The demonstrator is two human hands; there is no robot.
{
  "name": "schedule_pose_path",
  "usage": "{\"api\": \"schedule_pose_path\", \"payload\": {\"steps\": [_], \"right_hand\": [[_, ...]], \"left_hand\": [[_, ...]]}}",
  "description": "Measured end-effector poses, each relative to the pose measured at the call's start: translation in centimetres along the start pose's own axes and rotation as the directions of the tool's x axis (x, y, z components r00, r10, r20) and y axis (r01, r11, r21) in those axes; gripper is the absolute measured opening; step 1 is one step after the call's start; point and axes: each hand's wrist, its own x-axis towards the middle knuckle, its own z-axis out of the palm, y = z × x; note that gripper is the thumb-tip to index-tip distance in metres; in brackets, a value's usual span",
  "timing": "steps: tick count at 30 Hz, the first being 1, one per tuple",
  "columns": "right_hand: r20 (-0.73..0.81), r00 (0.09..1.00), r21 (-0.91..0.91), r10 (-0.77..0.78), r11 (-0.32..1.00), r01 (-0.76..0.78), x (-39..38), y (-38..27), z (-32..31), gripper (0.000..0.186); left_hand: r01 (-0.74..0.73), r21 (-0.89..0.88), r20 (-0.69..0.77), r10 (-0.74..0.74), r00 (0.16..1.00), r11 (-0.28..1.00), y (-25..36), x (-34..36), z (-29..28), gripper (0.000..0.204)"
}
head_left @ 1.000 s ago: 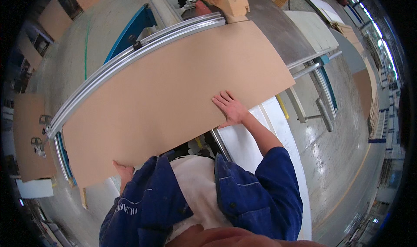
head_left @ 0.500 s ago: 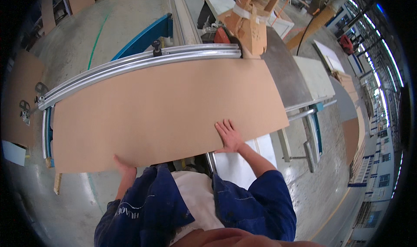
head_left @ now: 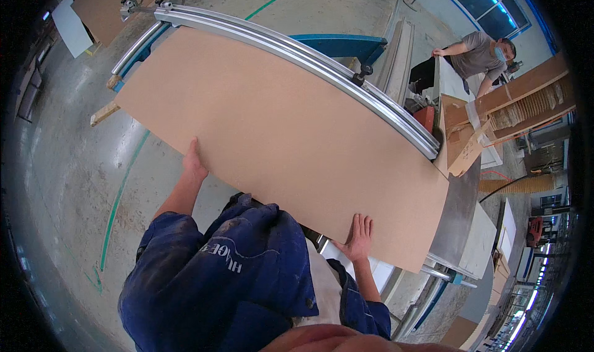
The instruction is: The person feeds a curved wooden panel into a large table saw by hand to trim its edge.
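Observation:
A large rectangular brown fiberboard panel [head_left: 284,135] lies flat on a saw's sliding table. Its far long edge runs along a silver aluminium fence [head_left: 297,55]. My left hand [head_left: 195,161] grips the near edge of the panel left of my body, its thumb on top and its fingers hidden underneath. At the same edge, toward the right end, my right hand [head_left: 357,239] rests flat on the panel's top, fingers stretched out and pointing away from me. A black clamp knob [head_left: 362,73] stands on the fence.
Beyond the fence, a person [head_left: 476,58] in a grey shirt and mask holds a white panel [head_left: 450,80]. A wooden hood with a duct [head_left: 513,104] hangs over the red saw guard [head_left: 424,118]. A blue support arm [head_left: 337,45] reaches out behind the fence.
My view has turned, so the panel and fence now slant down to the right and the person beyond shows more fully. Both hands stay at the panel's near edge.

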Motion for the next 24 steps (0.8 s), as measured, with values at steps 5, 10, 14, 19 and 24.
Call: {"api": "schedule_pose_path", "payload": {"steps": [5, 10, 14, 19, 24], "right_hand": [[0.099, 0.995, 0.001, 0.011, 1.000, -0.012, 0.3, -2.3, -1.5, 0.100], [-0.180, 0.981, -0.102, 0.067, 0.991, -0.087, 0.4, -2.9, -0.8, 0.055], [-0.213, 0.977, -0.152, -0.016, 0.988, -0.016, -0.3, -3.1, -5.6, 0.050], [-0.244, 0.964, -0.146, -0.101, 0.987, 0.066, -2.2, -7.1, -16.0, 0.044], [-0.106, 0.994, -0.084, -0.024, 0.996, 0.015, -5.0, -12.2, -29.6, 0.044]], "left_hand": [[0.154, -0.038, 0.182, -0.144, 0.973, 0.987, 0.8, 1.8, -0.9, 0.064], [0.350, 0.016, 0.074, -0.351, 0.934, 0.936, 3.8, -0.3, 3.3, 0.057], [0.242, 0.025, -0.048, -0.241, 0.969, 0.970, 6.4, 1.4, 2.2, 0.048], [-0.303, 0.213, 0.278, 0.240, 0.930, 0.929, 16.0, 0.8, 1.9, 0.040], [-0.618, 0.375, 0.358, 0.507, 0.784, 0.691, 24.5, -14.0, 11.7, 0.059]]}}
